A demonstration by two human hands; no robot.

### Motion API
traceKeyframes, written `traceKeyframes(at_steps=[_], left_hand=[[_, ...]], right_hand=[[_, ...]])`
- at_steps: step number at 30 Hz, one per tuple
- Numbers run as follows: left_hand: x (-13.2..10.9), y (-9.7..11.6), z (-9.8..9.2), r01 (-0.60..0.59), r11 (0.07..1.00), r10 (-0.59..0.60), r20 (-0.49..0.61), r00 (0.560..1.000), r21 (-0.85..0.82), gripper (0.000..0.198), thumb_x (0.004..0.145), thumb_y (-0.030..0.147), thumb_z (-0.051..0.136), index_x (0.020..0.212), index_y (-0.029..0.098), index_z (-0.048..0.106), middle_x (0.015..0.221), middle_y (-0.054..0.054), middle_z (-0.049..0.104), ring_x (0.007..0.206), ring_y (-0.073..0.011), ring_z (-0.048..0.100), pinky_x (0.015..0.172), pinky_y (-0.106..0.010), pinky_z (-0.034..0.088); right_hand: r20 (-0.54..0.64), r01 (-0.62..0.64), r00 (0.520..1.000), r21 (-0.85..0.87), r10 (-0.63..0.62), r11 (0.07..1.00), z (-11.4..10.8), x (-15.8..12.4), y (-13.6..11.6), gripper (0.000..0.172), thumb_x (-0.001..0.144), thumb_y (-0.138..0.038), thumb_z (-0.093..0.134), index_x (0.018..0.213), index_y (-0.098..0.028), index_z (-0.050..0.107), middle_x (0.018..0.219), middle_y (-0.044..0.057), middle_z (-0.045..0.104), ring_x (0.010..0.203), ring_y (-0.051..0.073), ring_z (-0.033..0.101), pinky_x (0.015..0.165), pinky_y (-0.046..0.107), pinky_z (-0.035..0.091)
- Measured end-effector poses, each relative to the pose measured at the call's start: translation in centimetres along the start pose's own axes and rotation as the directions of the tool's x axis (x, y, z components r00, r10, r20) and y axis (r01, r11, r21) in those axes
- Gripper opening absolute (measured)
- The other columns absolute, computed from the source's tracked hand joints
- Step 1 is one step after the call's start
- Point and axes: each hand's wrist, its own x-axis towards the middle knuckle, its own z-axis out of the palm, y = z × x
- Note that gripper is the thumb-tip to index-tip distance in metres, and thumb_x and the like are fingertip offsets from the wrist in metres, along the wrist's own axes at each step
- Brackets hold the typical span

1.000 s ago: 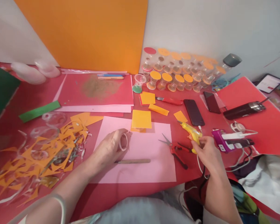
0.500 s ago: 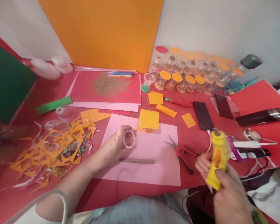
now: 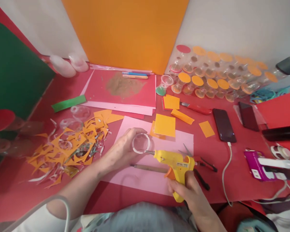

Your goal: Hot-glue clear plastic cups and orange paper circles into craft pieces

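The glue gun (image 3: 175, 161) has been swung leftward from beyond the snips (image 3: 201, 180), and its nozzle is now aimed at the rim of the cup (image 3: 141, 143) — whether the two touch cannot be told. The gun's handle is gripped in the right hand (image 3: 189, 191), the fingers wrapped around it. The cup is held over the pink sheet (image 3: 140, 182) by the left hand (image 3: 125, 146), whose fingers are curled about its side. Behind the gun, a slim tool (image 3: 148, 168) is laid on the sheet. To the left, orange scraps (image 3: 72, 141) are heaped on the bench (image 3: 9, 199). By the sheet's far edge, yellow squares (image 3: 164, 125) are overlapped; farther right, a phone (image 3: 224, 125) is placed near a red-handled knife (image 3: 198, 108). Beyond, orange-topped cups (image 3: 212, 83) are ranged in rows at the right, and a red sheet (image 3: 99, 93) — marked with a brown patch (image 3: 124, 84) — is backed by an orange board (image 3: 125, 35).
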Motion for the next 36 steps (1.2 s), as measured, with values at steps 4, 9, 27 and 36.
traceKeyframes(at_steps=[4, 9, 27, 36], left_hand=[[0.0, 0.3, 0.1, 0.045, 0.996, -0.045, -0.007, 0.999, -0.076, 0.038, 0.08, 0.035, 0.07, 0.113, 0.025, 0.054, 0.111, -0.007, 0.074, 0.097, -0.0248, 0.072, 0.089, -0.038, 0.058], [-0.1, 0.5, 0.3, 0.094, 0.978, -0.09, 0.032, 0.995, -0.189, 0.038, 0.078, 0.035, 0.072, 0.109, 0.024, 0.053, 0.113, -0.007, 0.073, 0.104, -0.0247, 0.071, 0.093, -0.038, 0.057], [-0.1, 0.2, 0.8, 0.079, 0.843, -0.001, 0.145, 0.989, -0.531, 0.039, 0.083, 0.031, 0.078, 0.106, 0.022, 0.049, 0.106, -0.006, 0.07, 0.098, -0.0192, 0.069, 0.086, -0.032, 0.056], [-0.3, 0.2, 1.0, 0.061, 0.836, 0.005, 0.119, 0.993, -0.545, 0.04, 0.083, 0.027, 0.078, 0.108, 0.023, 0.047, 0.11, -0.006, 0.07, 0.105, -0.0205, 0.069, 0.092, -0.035, 0.055]], right_hand=[[-0.039, 0.007, 0.999, 0.001, -0.007, 1.0, 0.7, -0.3, 0.0, 0.035, 0.072, -0.051, 0.082, 0.073, -0.023, 0.061, 0.058, -0.002, 0.062, 0.056, 0.016, 0.057, 0.057, 0.027, 0.047], [0.013, 0.024, 1.0, -0.01, -0.024, 1.0, 0.9, -0.2, 0.5, 0.039, 0.078, -0.057, 0.078, 0.081, -0.021, 0.064, 0.055, -0.002, 0.063, 0.053, 0.016, 0.058, 0.056, 0.027, 0.046], [0.119, 0.149, 0.979, 0.12, -0.163, 0.982, -0.2, 1.4, 2.8, 0.037, 0.089, -0.052, 0.072, 0.076, -0.024, 0.053, 0.055, -0.005, 0.058, 0.047, 0.013, 0.059, 0.05, 0.024, 0.052], [0.118, 0.163, 0.977, 0.123, -0.178, 0.979, -0.5, 1.1, 3.5, 0.036, 0.09, -0.051, 0.073, 0.078, -0.024, 0.052, 0.056, -0.005, 0.058, 0.048, 0.013, 0.06, 0.05, 0.025, 0.053]])
